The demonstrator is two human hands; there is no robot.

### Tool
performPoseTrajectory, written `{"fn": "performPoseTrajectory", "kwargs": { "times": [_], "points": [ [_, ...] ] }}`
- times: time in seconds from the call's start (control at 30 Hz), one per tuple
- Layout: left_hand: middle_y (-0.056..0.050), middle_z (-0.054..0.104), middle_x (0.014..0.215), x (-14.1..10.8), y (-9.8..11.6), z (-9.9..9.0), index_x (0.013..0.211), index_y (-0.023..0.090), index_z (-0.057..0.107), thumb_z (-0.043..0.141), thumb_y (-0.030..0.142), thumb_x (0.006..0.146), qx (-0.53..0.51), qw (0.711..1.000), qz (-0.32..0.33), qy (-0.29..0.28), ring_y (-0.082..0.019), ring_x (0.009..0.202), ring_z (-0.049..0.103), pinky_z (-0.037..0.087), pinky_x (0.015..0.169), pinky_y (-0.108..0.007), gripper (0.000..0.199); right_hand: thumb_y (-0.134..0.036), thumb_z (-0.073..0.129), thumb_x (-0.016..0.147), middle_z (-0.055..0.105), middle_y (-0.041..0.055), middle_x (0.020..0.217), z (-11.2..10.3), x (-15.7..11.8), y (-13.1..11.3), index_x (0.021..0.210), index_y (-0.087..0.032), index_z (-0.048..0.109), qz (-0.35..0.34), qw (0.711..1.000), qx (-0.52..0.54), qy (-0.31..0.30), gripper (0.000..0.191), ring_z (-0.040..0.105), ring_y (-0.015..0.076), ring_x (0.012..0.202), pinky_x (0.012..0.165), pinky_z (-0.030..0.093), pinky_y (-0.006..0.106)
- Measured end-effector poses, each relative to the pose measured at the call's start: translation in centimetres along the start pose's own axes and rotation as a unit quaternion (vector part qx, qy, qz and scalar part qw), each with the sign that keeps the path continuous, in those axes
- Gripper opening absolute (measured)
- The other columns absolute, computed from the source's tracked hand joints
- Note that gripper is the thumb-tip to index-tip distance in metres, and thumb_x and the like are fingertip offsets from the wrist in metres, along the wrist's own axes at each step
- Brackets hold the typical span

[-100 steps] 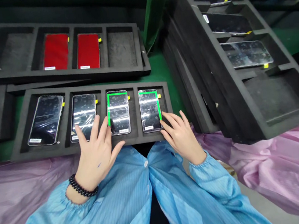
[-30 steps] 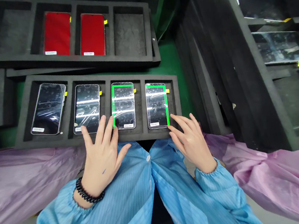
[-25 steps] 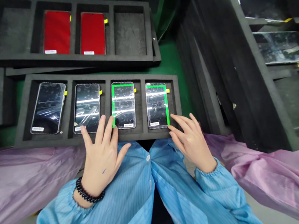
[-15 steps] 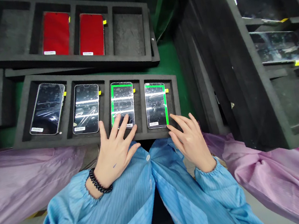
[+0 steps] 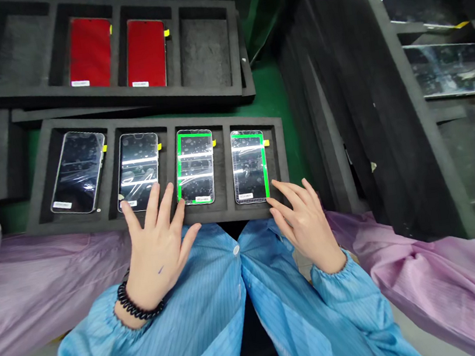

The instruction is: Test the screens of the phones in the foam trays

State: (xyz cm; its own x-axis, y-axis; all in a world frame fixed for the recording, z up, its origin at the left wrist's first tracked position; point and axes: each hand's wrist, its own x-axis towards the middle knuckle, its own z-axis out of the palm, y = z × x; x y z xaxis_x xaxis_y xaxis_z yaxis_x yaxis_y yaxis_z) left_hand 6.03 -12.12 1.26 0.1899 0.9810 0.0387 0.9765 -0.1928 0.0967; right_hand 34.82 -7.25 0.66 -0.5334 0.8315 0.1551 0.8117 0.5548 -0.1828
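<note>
In the head view, a black foam tray (image 5: 229,213) in front of me holds a row of smartphones, each in its own slot. My left hand (image 5: 157,254) lies with fingers spread over the lower end of the second phone (image 5: 137,165), its index fingertip by the corner of the third phone (image 5: 194,160). That third phone and the rightmost phone (image 5: 247,162) show green bands along their screen edges. Beside the rightmost phone's lower right corner rests my right hand (image 5: 303,222), fingers apart and holding nothing. The leftmost phone (image 5: 78,171) has a dark screen.
Behind stands another foam tray (image 5: 137,92) with two red-screened phones (image 5: 89,51). On the right, a stack of dark trays (image 5: 435,173) rises, with several phones in the top one. Pink sleeves of other people (image 5: 418,270) flank me on both sides.
My left hand has moved left, from the third phone to the second one. My right hand stays beside the rightmost phone. The view has shifted slightly.
</note>
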Motion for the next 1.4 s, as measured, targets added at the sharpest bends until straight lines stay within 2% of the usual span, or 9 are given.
{"fn": "performPoseTrajectory", "kwargs": {
  "times": [0.17,0.33,0.5,0.7,0.9,1.13,1.4],
  "points": [
    [-0.024,0.037,0.159,-0.1,0.3,0.0,0.131,0.004,0.062,0.029,0.044,0.106,0.004,1.000,-0.005,0.002,-0.041,0.154,0.025,-0.001,0.123,-0.072,0.057,-0.024,0.049,0.102,0.062,0.0140,0.141,0.0,-0.1,0.0,0.114,-0.016,0.073,0.002,1.000,0.003,0.001,0.027,0.059,0.0281,0.125,0.116,0.040,0.061],
    [-0.023,0.035,0.161,-0.2,0.2,0.0,0.135,0.006,0.060,0.036,0.041,0.105,-0.007,1.000,-0.011,0.004,-0.040,0.155,0.021,0.000,0.123,-0.072,0.052,-0.024,0.049,0.102,0.063,0.0143,0.141,-0.1,-0.2,0.0,0.114,-0.016,0.073,0.004,1.000,0.003,0.001,0.027,0.060,0.0284,0.124,0.115,0.041,0.061],
    [-0.024,0.037,0.160,0.0,0.7,0.4,0.136,0.007,0.060,0.037,0.042,0.105,-0.021,1.000,0.014,-0.008,-0.040,0.155,0.022,0.003,0.122,-0.073,0.052,-0.024,0.049,0.102,0.062,0.0137,0.141,-0.1,-0.2,0.0,0.114,-0.017,0.073,0.006,1.000,0.003,-0.004,0.028,0.059,0.0279,0.126,0.116,0.040,0.061],
    [-0.023,0.034,0.161,-0.1,1.0,0.7,0.140,0.015,0.057,0.035,0.039,0.105,-0.035,0.998,0.045,-0.016,-0.039,0.155,0.022,0.012,0.118,-0.077,0.048,-0.023,0.049,0.102,0.062,0.0140,0.141,0.0,-0.2,0.0,0.115,-0.016,0.072,0.005,1.000,0.004,-0.001,0.027,0.059,0.0279,0.125,0.116,0.040,0.061],
    [-0.025,0.034,0.161,-0.5,0.2,0.7,0.139,0.011,0.057,0.037,0.038,0.105,-0.026,1.000,0.009,0.001,-0.040,0.156,0.019,0.008,0.119,-0.076,0.048,-0.024,0.050,0.102,0.062,0.0139,0.141,0.1,-0.2,0.1,0.114,-0.017,0.072,0.003,1.000,0.002,0.001,0.026,0.059,0.0280,0.125,0.116,0.040,0.061],
    [-0.023,0.032,0.162,0.4,1.1,1.6,0.145,0.020,0.055,0.038,0.041,0.104,-0.063,0.997,0.039,-0.029,-0.039,0.155,0.021,0.011,0.117,-0.078,0.048,-0.024,0.049,0.102,0.063,0.0133,0.140,-0.1,0.3,-0.1,0.108,-0.017,0.074,0.000,1.000,0.006,0.013,0.026,0.060,0.0268,0.125,0.118,0.040,0.060],
    [-0.023,0.032,0.162,0.8,1.6,1.9,0.145,0.019,0.054,0.040,0.039,0.104,-0.075,0.996,0.046,-0.025,-0.039,0.155,0.021,0.007,0.119,-0.077,0.048,-0.026,0.049,0.102,0.063,0.0124,0.142,0.7,1.1,-1.3,0.111,-0.017,0.073,-0.033,0.999,0.017,0.010,0.027,0.060,0.0256,0.126,0.119,0.040,0.058]
  ]
}}
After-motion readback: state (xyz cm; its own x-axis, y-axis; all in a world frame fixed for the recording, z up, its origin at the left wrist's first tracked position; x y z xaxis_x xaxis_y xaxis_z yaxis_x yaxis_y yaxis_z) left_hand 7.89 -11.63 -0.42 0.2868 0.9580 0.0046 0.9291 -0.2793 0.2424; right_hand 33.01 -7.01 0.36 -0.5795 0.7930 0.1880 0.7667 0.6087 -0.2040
